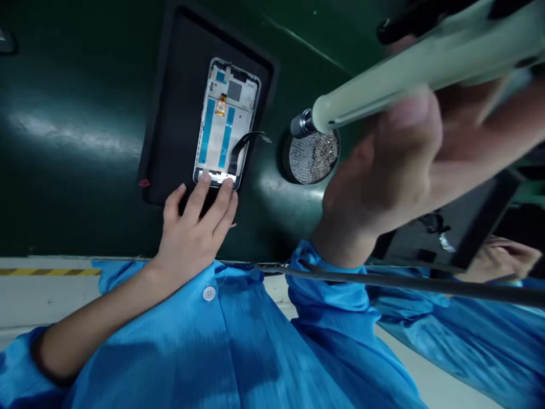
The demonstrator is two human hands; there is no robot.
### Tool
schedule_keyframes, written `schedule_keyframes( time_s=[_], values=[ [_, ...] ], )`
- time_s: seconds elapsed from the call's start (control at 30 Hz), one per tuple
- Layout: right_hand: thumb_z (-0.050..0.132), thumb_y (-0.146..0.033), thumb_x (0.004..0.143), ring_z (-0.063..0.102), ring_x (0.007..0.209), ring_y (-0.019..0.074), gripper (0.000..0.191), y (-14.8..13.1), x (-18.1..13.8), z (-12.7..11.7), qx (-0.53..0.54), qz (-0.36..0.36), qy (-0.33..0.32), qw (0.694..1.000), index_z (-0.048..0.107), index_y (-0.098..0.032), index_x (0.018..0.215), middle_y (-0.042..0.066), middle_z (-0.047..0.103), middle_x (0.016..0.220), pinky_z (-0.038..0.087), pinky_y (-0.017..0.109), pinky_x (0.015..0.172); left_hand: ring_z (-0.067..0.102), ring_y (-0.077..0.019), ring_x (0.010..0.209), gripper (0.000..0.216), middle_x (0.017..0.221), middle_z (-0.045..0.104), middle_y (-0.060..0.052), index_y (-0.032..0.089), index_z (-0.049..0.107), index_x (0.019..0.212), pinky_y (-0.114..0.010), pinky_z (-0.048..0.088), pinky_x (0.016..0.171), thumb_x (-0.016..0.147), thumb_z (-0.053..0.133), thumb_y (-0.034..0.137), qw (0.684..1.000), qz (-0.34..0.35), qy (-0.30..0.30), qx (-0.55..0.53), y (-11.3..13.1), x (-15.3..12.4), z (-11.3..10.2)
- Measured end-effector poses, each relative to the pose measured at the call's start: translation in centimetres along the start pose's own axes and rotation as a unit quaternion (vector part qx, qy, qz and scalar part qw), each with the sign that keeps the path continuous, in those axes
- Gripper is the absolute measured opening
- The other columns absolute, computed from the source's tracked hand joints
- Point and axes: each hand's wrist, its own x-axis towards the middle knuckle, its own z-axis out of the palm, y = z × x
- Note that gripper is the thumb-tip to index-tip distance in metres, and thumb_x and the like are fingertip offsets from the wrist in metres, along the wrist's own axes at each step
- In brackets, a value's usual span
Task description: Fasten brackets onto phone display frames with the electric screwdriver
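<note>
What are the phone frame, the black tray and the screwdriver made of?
The phone frame looks like white satin plastic with blue film strips. The black tray is matte, no glare: plastic or rubber, can't tell. The screwdriver has a pale green plastic body and shiny metal collar.

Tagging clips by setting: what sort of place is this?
Probably a phone assembly line bench. The left hand touches an open phone frame in a black tray, the right hand grips an electric screwdriver at a round dish of screws, and the person wears a blue work smock.
</note>
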Motion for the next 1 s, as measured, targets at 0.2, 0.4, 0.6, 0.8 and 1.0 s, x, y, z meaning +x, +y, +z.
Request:
schedule_keyframes(
  time_s=[0.2,0.4,0.6,0.8,1.0],
  values=[
    [0.073,-0.064,0.091,0.066,0.075,0.0237,0.042,1.7,1.4,-2.8,0.011,-0.214,0.187,0.959,0.071,-0.035,0.122,0.002,0.056,0.089,0.06,0.046,0.076,0.051,-0.0454,0.164,0.065,0.176,0.053,-0.01,0.031,0.055,0.168,-0.071,0.039,0.135,0.106,0.076,0.03,1.0,0.001,-0.005,-0.003,-0.1,-0.1,-0.1],
    [0.055,-0.055,0.097,0.025,0.046,0.0137,0.029,7.6,0.4,-4.5,-0.001,-0.242,0.308,0.92,0.065,-0.032,0.113,-0.008,0.02,0.067,0.038,0.037,0.055,0.058,-0.0459,0.157,0.062,0.172,0.056,-0.014,0.023,0.061,0.162,-0.065,0.05,0.124,0.104,0.079,0.033,0.999,0.026,0.027,-0.021,-0.4,0.4,-0.3],
    [0.045,-0.065,0.096,0.035,0.05,0.0207,0.042,11.1,1.3,-4.1,-0.071,-0.215,0.289,0.93,0.058,-0.037,0.124,-0.006,0.024,0.065,0.043,0.043,0.062,0.062,-0.0418,0.155,0.065,0.171,0.058,-0.01,0.03,0.061,0.162,-0.056,0.052,0.119,0.102,0.083,0.043,0.998,0.032,0.041,-0.025,-1.0,0.7,-0.7],
    [0.048,-0.051,0.097,0.025,0.042,0.0158,0.028,9.5,0.8,-4.6,0.035,-0.287,0.234,0.928,0.062,-0.035,0.116,-0.008,0.015,0.068,0.037,0.036,0.054,0.067,-0.0405,0.15,0.076,0.165,0.064,-0.015,0.024,0.057,0.166,-0.052,0.055,0.117,0.099,0.086,0.044,0.997,0.031,0.064,-0.038,-1.3,0.8,-0.7],
    [0.059,-0.039,0.096,0.031,0.043,0.0169,0.029,2.4,-4.1,-2.7,0.182,-0.205,-0.012,0.962,0.072,-0.041,0.122,-0.008,0.023,0.062,0.046,0.038,0.055,0.072,-0.0325,0.144,0.038,0.153,0.075,-0.012,0.024,0.072,0.141,-0.049,0.053,0.119,0.104,0.08,0.028,0.994,-0.008,0.087,-0.063,-0.5,1.2,-1.2]
  ],
)
